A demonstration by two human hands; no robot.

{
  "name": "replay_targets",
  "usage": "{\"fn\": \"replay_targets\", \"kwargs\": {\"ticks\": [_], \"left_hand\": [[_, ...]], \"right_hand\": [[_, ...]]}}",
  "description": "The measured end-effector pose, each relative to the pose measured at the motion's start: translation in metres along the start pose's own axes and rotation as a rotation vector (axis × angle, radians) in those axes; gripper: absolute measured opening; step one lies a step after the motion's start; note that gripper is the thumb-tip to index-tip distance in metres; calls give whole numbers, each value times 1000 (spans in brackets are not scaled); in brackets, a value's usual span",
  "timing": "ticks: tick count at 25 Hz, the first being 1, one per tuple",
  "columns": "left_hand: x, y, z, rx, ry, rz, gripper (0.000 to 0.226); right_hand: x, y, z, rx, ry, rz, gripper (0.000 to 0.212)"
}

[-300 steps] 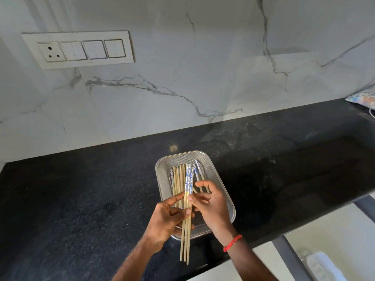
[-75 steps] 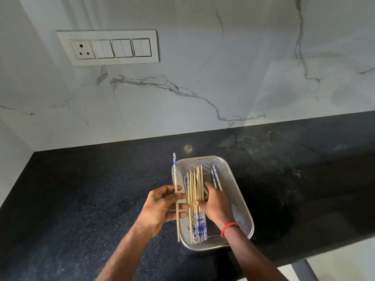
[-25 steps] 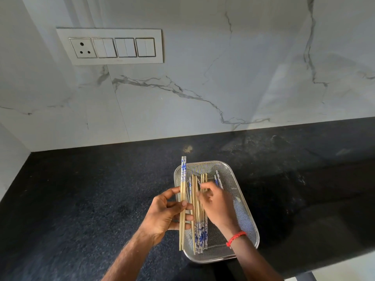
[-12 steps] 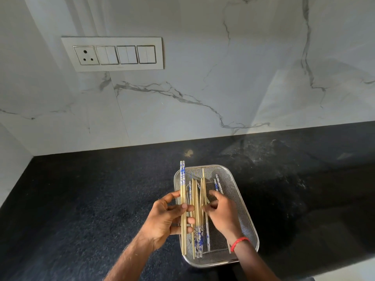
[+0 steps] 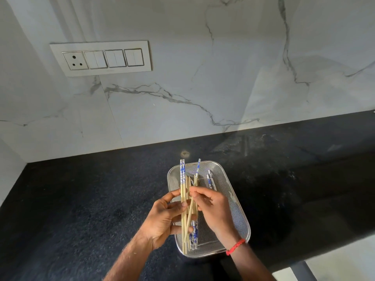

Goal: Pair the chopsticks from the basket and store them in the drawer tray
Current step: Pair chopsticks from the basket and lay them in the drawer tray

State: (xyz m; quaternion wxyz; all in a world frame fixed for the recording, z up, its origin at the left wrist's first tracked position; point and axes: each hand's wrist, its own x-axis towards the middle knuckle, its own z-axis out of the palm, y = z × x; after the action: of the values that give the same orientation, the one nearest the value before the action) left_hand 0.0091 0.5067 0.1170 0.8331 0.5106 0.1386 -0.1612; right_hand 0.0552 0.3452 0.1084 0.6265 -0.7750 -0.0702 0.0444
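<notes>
A rectangular metal mesh basket sits on the black countertop and holds several bamboo chopsticks with blue-and-white patterned ends. My left hand grips a pair of chopsticks, upright with their blue ends pointing away from me. My right hand pinches a single chopstick lifted out of the basket; it tilts and crosses the pair. Two more chopsticks lie at the basket's far right. The drawer tray is not in view.
The black granite countertop runs left and right of the basket. A marble backsplash with a switch panel stands behind it. The counter's front edge drops away at lower right.
My right hand has lifted one chopstick out of the basket and tilted it up toward the pair in my left hand. My left hand still holds its pair.
</notes>
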Motion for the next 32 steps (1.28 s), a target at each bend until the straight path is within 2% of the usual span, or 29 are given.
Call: {"fn": "replay_targets", "kwargs": {"ticks": [2, 9, 16, 26, 32], "left_hand": [[-3, -4, 2, 31, 1, -4, 42], [-9, -16, 27, 107, -48, -7, 43], [-7, -43, 65, 122, -134, -31, 41], [-11, -80, 132, 245, -186, -37, 46], [-19, -113, 198, 310, -227, -31, 45]], "right_hand": [[-8, -1, 0, -1, 4, -3, 20], [-32, -11, -29, 97, -34, 143, 44], [-61, -1, -72, 209, 19, 251, 36], [-103, 12, -146, 192, 9, 324, 28], [-136, 22, -209, 127, 82, 361, 26]]}}
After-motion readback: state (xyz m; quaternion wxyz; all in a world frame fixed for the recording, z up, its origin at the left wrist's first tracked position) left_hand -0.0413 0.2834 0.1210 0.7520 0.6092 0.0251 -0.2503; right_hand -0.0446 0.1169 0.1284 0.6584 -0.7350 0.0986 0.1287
